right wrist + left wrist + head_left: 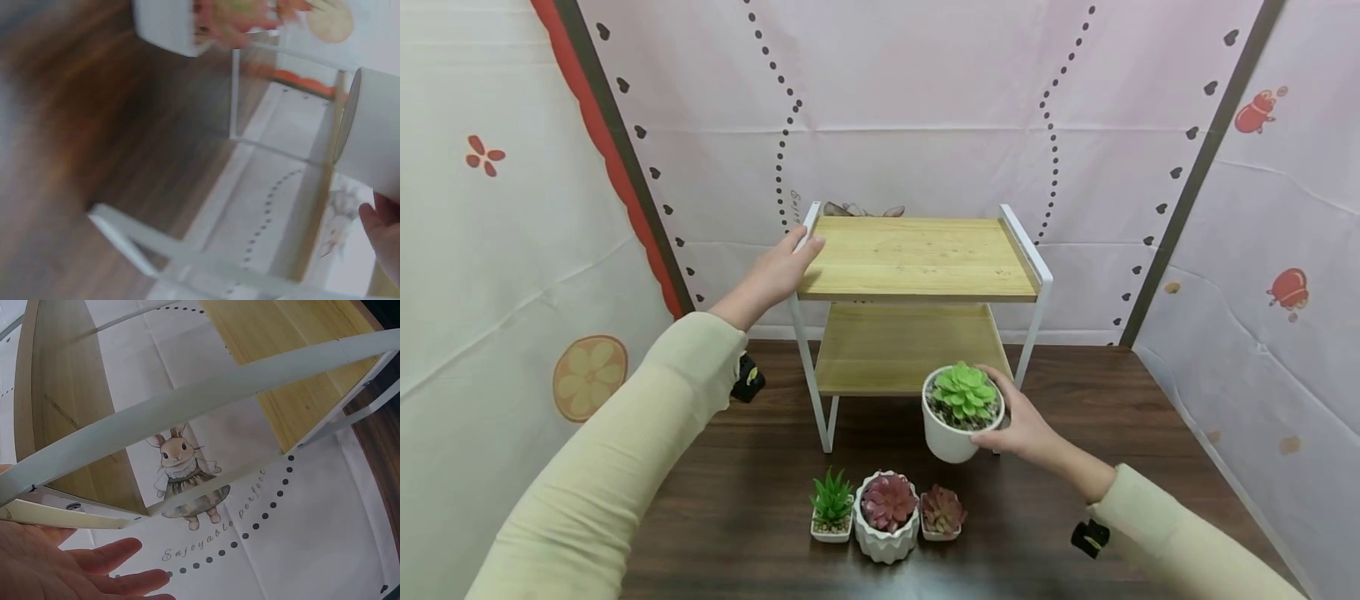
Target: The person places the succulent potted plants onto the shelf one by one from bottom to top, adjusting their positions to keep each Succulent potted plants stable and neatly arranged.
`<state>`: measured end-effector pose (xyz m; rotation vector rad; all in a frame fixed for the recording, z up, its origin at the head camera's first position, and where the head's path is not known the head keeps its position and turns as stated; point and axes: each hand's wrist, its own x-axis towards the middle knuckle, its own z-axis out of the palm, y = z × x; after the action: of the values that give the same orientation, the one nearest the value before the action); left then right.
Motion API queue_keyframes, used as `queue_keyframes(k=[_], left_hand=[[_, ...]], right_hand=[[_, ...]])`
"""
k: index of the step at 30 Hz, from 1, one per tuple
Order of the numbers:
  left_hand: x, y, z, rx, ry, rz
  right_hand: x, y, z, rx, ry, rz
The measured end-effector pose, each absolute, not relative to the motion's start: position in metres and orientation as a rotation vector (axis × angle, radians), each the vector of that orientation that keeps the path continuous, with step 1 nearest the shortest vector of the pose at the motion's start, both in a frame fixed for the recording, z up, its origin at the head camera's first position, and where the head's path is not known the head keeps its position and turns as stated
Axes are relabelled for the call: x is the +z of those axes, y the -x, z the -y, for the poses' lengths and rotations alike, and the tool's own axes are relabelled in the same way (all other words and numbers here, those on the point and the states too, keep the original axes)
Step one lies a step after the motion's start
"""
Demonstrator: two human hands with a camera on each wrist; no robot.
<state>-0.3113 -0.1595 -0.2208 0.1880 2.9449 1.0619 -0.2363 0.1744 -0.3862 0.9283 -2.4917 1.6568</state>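
Observation:
My right hand (1026, 425) grips a white round pot (951, 442) holding a green succulent (964, 392), raised in front of the lower board of a two-tier shelf rack (917, 258). In the right wrist view, the pot (375, 128) appears at the right edge with fingertips (374, 225) against it. On the rack's upper left side rail rests my left hand (778, 271), thumb on the inner side. The left wrist view shows its fingers (125, 581) straight and spread beside the white frame (187, 394).
In front of the rack stand a small spiky green plant (831, 504), a ribbed white pot (886, 543) with a reddish succulent, and a small reddish plant (943, 510). They sit on a dark wooden table (722, 500). Printed cloth (917, 83) hangs behind and at the sides.

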Motion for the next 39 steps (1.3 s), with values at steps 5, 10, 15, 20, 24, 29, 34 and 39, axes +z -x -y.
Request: queue_keyframes(k=[5, 10, 15, 20, 24, 29, 34, 39], left_hand=[[-0.220, 0.310, 0.160, 1.062, -0.182, -2.946], [-0.220, 0.309, 0.160, 1.071, -0.175, -2.943], [-0.221, 0.309, 0.159, 1.083, -0.162, -2.935], [-0.222, 0.310, 0.159, 1.098, -0.165, -2.940], [-0.222, 0.310, 0.160, 1.095, -0.150, -2.948], [-0.223, 0.309, 0.160, 1.124, -0.156, -2.937], [-0.223, 0.308, 0.160, 1.148, -0.166, -2.925], [-0.223, 0.309, 0.160, 1.168, -0.167, -2.927]], right_hand=[[-0.360, 0.254, -0.149, 1.708, -0.812, 2.522], [-0.347, 0.272, -0.123, 1.665, -0.731, 2.541], [-0.346, 0.289, -0.100, 1.708, -0.694, 2.534], [-0.348, 0.301, -0.080, 1.732, -0.661, 2.511], [-0.350, 0.306, -0.067, 1.749, -0.642, 2.528], [-0.356, 0.312, -0.054, 1.800, -0.650, 2.542], [-0.360, 0.317, -0.044, 1.806, -0.647, 2.533], [-0.358, 0.312, -0.037, 1.748, -0.631, 2.546]])
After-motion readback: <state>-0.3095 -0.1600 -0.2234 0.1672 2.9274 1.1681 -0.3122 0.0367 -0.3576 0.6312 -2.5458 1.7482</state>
